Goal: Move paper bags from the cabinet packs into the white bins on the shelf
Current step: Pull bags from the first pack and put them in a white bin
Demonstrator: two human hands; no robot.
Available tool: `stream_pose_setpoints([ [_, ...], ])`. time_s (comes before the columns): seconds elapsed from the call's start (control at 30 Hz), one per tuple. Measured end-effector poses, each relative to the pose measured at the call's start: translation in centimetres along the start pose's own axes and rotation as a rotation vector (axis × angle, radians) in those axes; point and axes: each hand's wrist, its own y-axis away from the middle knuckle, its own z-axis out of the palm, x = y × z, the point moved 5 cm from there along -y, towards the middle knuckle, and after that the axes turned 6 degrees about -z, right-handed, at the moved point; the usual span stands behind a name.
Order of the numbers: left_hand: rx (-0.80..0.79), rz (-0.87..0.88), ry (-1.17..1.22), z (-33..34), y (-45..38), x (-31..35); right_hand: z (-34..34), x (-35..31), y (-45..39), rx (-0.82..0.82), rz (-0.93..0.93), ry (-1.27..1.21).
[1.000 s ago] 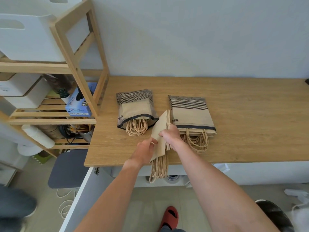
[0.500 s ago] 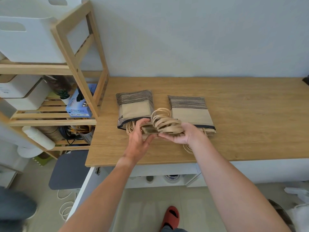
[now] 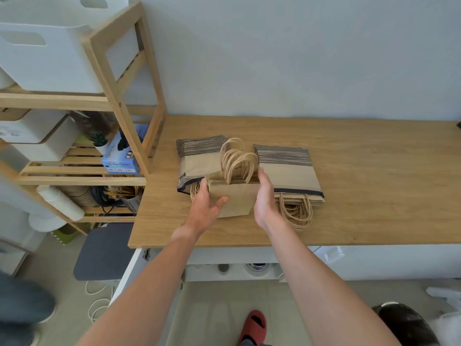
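A small stack of brown paper bags [image 3: 237, 198] stands upright on the wooden cabinet top [image 3: 361, 176], twine handles pointing up. My left hand [image 3: 205, 208] grips its left side and my right hand [image 3: 265, 198] presses its right side. Behind lie two plastic-wrapped packs of bags: the left pack [image 3: 198, 158] and the right pack [image 3: 287, 171], whose handles spill toward the front edge. A large white bin [image 3: 50, 56] sits on the top level of the wooden shelf [image 3: 117, 78] at the left.
Lower shelf levels hold smaller white boxes [image 3: 42, 138], a blue glove box [image 3: 122, 156], a small plant and paper rolls. A grey stool [image 3: 102, 253] stands below the shelf. An open cabinet door edge and a red slipper [image 3: 253, 325] are beneath me.
The stack of bags has turned from lying flat with handles toward me to standing upright with handles up. Both hands shifted to clasp its two sides.
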Motion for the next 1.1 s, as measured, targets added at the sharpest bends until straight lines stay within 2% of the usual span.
stream_pose_setpoints([
  [0.07,0.051,0.01,-0.024,-0.4,-0.2,0.2,1.2,-2.7,3.0,0.003,-0.108,0.1],
  [0.2,0.203,0.181,-0.037,-1.1,-0.5,1.5,1.6,-2.5,2.4,-0.046,-0.21,0.184],
  [0.33,0.239,0.354,-0.208,-1.1,-1.2,2.8,2.0,-2.9,2.1,-0.052,-0.291,0.291],
  [0.4,0.203,0.382,-0.309,-1.4,-1.9,3.1,2.0,-3.8,2.0,-0.139,-0.346,0.284],
  [0.47,0.074,0.35,-0.422,-1.9,-2.8,3.4,2.0,-5.0,1.5,-0.29,-0.344,0.377],
  [0.57,-0.078,0.269,-0.676,-2.2,-3.7,3.6,2.1,-6.2,1.5,-0.518,-0.328,0.801],
  [0.63,-0.117,0.166,-0.814,-2.1,-4.2,3.8,2.5,-6.9,1.5,-0.555,-0.322,1.064],
  [0.7,-0.148,0.058,-0.895,-2.1,-4.6,4.1,3.3,-7.8,1.1,-0.547,-0.34,1.21],
  [0.77,-0.199,0.024,-0.939,-1.9,-5.1,4.5,4.3,-8.2,0.7,-0.577,-0.314,1.334],
  [0.9,-0.235,-0.024,-0.975,-1.3,-5.0,4.7,4.5,-7.3,1.1,-0.624,-0.062,1.407],
  [1.1,-0.346,-0.131,-0.896,-0.9,-5.2,6.1,4.2,-8.0,0.4,-0.661,0.051,1.434],
])
